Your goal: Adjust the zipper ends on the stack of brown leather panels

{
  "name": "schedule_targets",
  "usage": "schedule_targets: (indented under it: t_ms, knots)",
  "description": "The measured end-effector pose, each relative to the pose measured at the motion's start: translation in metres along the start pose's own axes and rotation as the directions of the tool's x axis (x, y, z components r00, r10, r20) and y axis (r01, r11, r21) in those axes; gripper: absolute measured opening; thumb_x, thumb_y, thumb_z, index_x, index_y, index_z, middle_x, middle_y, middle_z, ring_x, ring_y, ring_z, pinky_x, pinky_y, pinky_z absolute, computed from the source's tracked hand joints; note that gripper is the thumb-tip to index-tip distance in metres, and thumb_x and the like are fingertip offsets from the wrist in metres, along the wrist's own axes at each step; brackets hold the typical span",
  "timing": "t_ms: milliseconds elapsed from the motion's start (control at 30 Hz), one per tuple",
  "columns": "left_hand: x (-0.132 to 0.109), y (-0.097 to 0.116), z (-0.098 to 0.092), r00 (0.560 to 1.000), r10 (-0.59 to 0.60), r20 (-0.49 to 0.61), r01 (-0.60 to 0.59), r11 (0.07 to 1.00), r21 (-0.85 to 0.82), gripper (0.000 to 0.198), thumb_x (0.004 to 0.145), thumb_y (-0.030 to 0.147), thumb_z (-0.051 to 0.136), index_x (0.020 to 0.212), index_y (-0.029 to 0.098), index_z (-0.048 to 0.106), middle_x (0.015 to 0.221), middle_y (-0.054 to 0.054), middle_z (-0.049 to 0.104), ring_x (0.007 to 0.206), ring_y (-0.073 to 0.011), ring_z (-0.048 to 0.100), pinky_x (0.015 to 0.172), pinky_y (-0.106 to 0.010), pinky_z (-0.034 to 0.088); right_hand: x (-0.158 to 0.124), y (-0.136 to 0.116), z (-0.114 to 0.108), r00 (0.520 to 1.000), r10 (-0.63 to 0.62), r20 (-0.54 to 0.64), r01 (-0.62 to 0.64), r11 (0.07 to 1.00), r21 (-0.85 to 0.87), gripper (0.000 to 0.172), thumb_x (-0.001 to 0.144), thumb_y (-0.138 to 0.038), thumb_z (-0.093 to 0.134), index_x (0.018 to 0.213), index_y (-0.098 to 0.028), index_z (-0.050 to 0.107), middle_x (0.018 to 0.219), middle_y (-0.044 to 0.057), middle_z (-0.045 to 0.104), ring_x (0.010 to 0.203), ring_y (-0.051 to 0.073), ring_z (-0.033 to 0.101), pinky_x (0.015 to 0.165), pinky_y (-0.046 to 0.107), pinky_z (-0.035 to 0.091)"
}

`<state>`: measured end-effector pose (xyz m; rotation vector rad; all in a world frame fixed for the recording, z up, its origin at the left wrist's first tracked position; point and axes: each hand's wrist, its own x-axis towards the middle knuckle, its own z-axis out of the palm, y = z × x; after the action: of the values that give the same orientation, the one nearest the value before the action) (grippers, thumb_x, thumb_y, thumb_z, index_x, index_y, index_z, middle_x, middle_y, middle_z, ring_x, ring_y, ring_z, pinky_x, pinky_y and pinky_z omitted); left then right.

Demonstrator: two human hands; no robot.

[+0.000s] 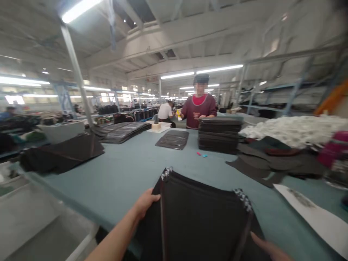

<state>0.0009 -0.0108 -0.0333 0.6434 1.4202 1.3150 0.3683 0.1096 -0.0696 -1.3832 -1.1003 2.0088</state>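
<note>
A stack of dark fabric panels [201, 214] with metal clips at its two far corners lies on the grey-green table [130, 174] right in front of me. My left hand [145, 203] grips the stack's left edge, thumb on top and fingers wrapped round it. My right hand [268, 248] shows only partly at the bottom edge, resting against the stack's right side; its fingers are mostly out of view.
Across the table a person in a maroon top [199, 108] stands behind a tall pile of dark panels [219, 134]. More dark panels [173, 139] and piles [62, 152] lie left. White fabric [296, 130], dark scraps [277, 163] and a paper sheet [312, 214] lie right.
</note>
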Motion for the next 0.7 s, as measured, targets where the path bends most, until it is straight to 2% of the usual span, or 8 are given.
schedule_targets:
  t_ms: [33,100,167,233,300,400,600,700]
  knots:
    - [-0.001,0.001,0.002,1.0,-0.014,-0.012,0.014,1.0,-0.005,0.033,0.062,0.025,0.062,0.092,0.017,0.052,0.069,-0.002,0.067,0.06,-0.0206,0.063,0.058,-0.033,0.052,-0.004,-0.002,0.002,1.0,0.011,0.016,-0.012,0.999,0.051,0.033,0.08,-0.05,0.042,0.106,-0.035,0.056,0.105,0.011,0.06,0.09,0.028,0.06,0.057,0.04,0.054]
    - [-0.001,0.002,0.005,0.998,-0.054,-0.034,0.054,0.998,-0.012,0.036,0.064,0.029,0.064,0.097,0.02,0.051,0.071,-0.001,0.068,0.063,-0.0229,0.065,0.061,-0.037,0.053,-0.01,-0.005,0.008,0.998,0.033,0.056,-0.042,0.987,0.158,0.033,0.078,-0.04,0.049,0.1,-0.019,0.061,0.092,0.015,0.065,0.082,0.029,0.063,0.068,0.044,0.053]
    - [0.004,0.006,0.007,0.984,-0.143,-0.101,0.145,0.989,0.007,0.041,0.064,0.028,0.065,0.101,0.023,0.05,0.069,0.001,0.068,0.06,-0.025,0.064,0.06,-0.042,0.052,-0.01,-0.01,0.009,0.959,0.027,0.283,-0.115,0.947,0.301,0.031,0.081,-0.029,0.047,0.101,-0.008,0.059,0.089,0.016,0.067,0.082,0.025,0.064,0.081,0.043,0.048]
    - [0.013,0.01,0.01,0.967,-0.215,-0.136,0.219,0.975,0.017,0.04,0.068,0.027,0.062,0.105,0.026,0.048,0.067,0.004,0.068,0.06,-0.0253,0.064,0.062,-0.045,0.052,-0.004,-0.013,0.006,0.953,-0.027,0.303,-0.101,0.911,0.401,0.029,0.083,-0.024,0.046,0.098,-0.003,0.059,0.08,0.017,0.067,0.074,0.023,0.065,0.081,0.041,0.047]
    - [0.018,0.013,0.015,0.943,-0.277,-0.186,0.286,0.958,0.02,0.035,0.074,0.027,0.056,0.108,0.028,0.047,0.065,0.006,0.068,0.06,-0.0253,0.065,0.063,-0.047,0.051,0.002,-0.013,0.002,0.953,-0.049,0.299,-0.096,0.888,0.449,0.029,0.083,-0.024,0.047,0.098,-0.002,0.059,0.079,0.017,0.067,0.075,0.024,0.065,0.082,0.042,0.046]
    - [0.018,0.017,0.021,0.924,-0.291,-0.246,0.308,0.951,0.033,0.032,0.079,0.027,0.05,0.111,0.028,0.045,0.062,0.006,0.068,0.059,-0.0247,0.065,0.064,-0.047,0.051,0.007,-0.008,-0.001,0.937,-0.07,0.342,-0.106,0.875,0.472,0.03,0.083,-0.024,0.047,0.098,-0.001,0.058,0.082,0.019,0.067,0.078,0.025,0.064,0.083,0.043,0.044]
    - [0.013,0.016,0.019,0.956,-0.217,-0.196,0.237,0.968,0.085,0.041,0.079,0.022,0.052,0.118,0.025,0.042,0.067,0.004,0.068,0.062,-0.0248,0.065,0.063,-0.046,0.052,0.004,-0.007,-0.001,0.929,-0.103,0.354,-0.086,0.872,0.481,0.028,0.083,-0.021,0.048,0.099,-0.001,0.058,0.085,0.018,0.067,0.076,0.025,0.065,0.083,0.044,0.045]
    - [0.013,0.014,0.014,0.976,-0.161,-0.145,0.181,0.974,0.138,0.056,0.069,0.021,0.064,0.12,0.021,0.04,0.072,-0.004,0.069,0.062,-0.029,0.065,0.061,-0.048,0.052,0.001,-0.009,-0.001,0.936,-0.085,0.343,-0.097,0.871,0.481,0.027,0.082,-0.021,0.049,0.098,-0.002,0.058,0.08,0.018,0.067,0.075,0.024,0.065,0.082,0.044,0.046]
